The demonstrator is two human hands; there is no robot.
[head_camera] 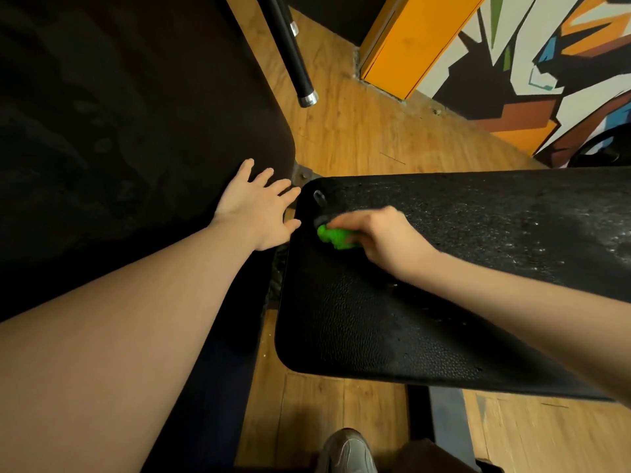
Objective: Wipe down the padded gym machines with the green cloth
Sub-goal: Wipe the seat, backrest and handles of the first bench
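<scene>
A black padded seat [392,322] stretches from centre to the right edge, its far half dusty and speckled. My right hand [379,237] grips a bunched green cloth [336,237] and holds it against the seat's near-left corner. A larger black back pad [119,131] fills the left side. My left hand [259,206] rests flat with fingers spread on the lower right edge of that pad, fingertips by the gap between the two pads.
A black bar with a chrome end [300,63] hangs over the wooden floor [358,131] at the top. An orange post [409,42] and a painted mural wall [546,63] stand at the top right. My shoe [348,452] shows at the bottom.
</scene>
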